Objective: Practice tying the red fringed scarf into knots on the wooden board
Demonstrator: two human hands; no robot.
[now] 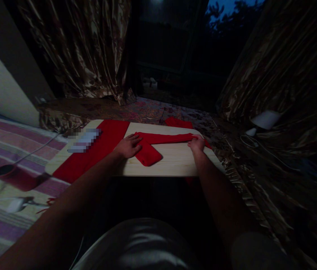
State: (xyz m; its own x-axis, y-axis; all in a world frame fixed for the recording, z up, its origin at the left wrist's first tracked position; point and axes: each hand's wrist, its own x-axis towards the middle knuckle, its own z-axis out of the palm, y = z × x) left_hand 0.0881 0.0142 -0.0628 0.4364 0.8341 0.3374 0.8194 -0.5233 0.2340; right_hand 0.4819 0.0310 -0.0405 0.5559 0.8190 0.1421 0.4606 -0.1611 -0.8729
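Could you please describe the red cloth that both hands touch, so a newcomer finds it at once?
Find the pale wooden board. On it, the left hand lies flat on a bent red cloth and the right hand holds one end. The wide red band to the left runs straight; this narrower cloth turns a corner.

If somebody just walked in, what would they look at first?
Probably the bright red cloth on the pale wooden board, with the left hand spread on its bend and the right hand holding it near the right edge. Next, the wide red band across the board's left side. Then maybe the white lamp off to the right, pale against the dark.
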